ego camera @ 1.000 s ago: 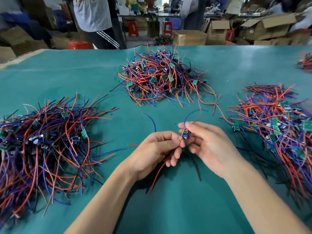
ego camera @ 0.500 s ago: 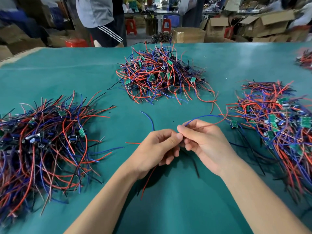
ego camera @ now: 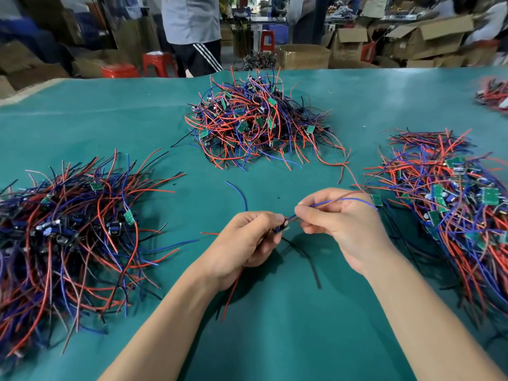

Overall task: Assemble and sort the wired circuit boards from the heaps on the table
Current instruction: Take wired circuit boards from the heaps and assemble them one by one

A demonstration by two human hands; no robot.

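Note:
My left hand grips a small wired circuit board at its fingertips above the green table. Red and black wires hang down from that hand. My right hand pinches a blue wire and a red wire that run from the board off to the right. Three heaps of wired boards lie around: one at the left, one at the back middle, one at the right.
A loose blue wire curves on the table just behind my left hand. A fourth small heap shows at the far right edge. Beyond the table stand a person, red stools and cardboard boxes.
My hands have drawn slightly apart; my right hand has slid along the blue and red wires to the right, straightening them. The board now shows at my left fingertips.

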